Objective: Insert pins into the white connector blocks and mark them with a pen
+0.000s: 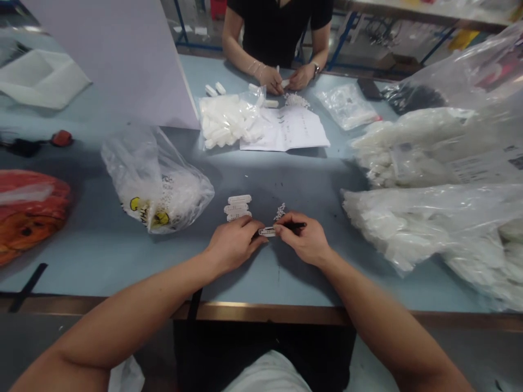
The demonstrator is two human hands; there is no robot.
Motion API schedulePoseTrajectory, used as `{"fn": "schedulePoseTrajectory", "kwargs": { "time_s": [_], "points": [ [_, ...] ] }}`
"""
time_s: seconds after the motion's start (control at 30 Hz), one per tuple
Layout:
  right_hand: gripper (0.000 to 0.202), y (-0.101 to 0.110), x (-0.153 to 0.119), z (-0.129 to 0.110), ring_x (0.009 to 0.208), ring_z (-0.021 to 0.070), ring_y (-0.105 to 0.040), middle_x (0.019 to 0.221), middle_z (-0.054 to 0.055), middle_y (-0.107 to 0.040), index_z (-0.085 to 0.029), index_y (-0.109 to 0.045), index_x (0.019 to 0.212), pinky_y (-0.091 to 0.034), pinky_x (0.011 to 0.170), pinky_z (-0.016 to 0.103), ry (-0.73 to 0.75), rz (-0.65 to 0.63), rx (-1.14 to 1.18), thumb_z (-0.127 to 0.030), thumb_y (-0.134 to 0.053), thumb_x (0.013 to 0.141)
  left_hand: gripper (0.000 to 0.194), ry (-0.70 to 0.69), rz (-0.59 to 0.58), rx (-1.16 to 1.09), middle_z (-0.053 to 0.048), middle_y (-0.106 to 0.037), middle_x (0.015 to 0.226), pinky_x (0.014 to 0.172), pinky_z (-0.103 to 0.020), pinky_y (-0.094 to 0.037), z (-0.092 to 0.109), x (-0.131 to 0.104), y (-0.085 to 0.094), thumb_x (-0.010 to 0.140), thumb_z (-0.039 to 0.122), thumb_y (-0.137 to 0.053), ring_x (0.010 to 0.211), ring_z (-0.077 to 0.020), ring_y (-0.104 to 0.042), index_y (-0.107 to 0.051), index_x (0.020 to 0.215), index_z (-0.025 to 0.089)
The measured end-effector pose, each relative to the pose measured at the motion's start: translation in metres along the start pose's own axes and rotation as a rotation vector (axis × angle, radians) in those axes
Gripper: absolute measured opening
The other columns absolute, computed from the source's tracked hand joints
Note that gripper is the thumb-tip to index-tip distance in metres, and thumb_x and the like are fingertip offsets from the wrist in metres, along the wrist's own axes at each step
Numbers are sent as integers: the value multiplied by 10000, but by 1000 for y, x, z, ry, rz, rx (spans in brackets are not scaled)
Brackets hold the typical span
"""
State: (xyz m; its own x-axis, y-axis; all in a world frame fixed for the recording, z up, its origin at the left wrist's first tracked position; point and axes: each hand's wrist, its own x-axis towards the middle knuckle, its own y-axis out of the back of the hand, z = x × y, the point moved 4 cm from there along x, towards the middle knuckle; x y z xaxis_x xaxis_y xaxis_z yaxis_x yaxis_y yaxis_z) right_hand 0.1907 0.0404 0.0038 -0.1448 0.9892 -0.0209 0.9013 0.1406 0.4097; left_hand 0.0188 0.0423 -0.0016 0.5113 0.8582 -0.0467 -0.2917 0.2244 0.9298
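Between my two hands is a small white slotted strip [267, 232]. My left hand [235, 242] is closed on the strip's left end, thumb and fingers pinching it. At the strip's right end, my right hand [306, 239] is closed round a thin black tool [296, 225], its fingertips touching the strip. Several similar white strips [238, 208] lie stacked in a short column just beyond my left hand. A small pile of tiny white pieces [280, 211] sits just past my right fingertips.
A clear bag of small white parts [175, 201] lies left; large plastic bags [420, 218] fill the right side. Across the blue table [143, 272], a person [281, 32] handles a small white piece beside papers [300, 130] and a bag of white parts [229, 120].
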Motion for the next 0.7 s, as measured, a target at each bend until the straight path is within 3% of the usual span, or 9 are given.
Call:
{"fn": "schedulePoseTrajectory", "kwargs": {
  "time_s": [0.4,0.6,0.7],
  "points": [
    [121,-5,1,0,615,110,-561,679,-8,-651,-196,-661,737,-433,591,229,54,19,-117,-299,-609,774,288,14,-15,-20,-38,-644,988,681,-288,-470,-1,1,-1,902,445,-480,854,-190,-625,-620,1060,249],
    [127,2,1,2,626,113,-586,670,-15,-659,-202,-680,746,-446,596,219,-11,84,-17,-312,-623,774,290,7,3,4,-31,-650,1006,681,-286,-468,-1,2,0,899,451,-485,869,-195,-633,-619,1075,263],
    [112,0,2,1,633,113,-599,680,-17,-667,-209,-687,756,-452,594,215,-7,36,8,-303,-630,770,298,-1,10,1,-31,-650,987,669,-287,-467,-1,1,-1,899,465,-480,851,-195,-635,-619,1062,257]
  ]
}}
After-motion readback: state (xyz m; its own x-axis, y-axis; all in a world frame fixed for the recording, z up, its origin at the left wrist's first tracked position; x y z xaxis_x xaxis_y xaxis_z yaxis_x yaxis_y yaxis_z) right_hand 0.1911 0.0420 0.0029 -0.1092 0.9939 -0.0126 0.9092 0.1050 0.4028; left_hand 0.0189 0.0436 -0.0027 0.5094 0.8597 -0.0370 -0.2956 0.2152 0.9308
